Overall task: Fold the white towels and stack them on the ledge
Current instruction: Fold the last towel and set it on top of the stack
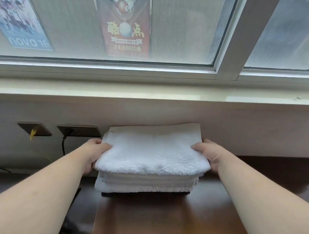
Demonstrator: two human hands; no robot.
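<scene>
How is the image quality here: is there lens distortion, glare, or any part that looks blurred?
Head view: the wide-angle lens bends the window frame and sill into curves; soft daylight comes through the frosted glass, with a pale sheen on the sill; the top towel, held by the left hand and right hand, is fairly sharp; the forearms near the bottom edge look stretched.

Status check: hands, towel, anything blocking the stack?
Left hand and right hand grip top folded towel by its ends. Towel sits on white stack on wooden surface. Nothing blocking.
</scene>
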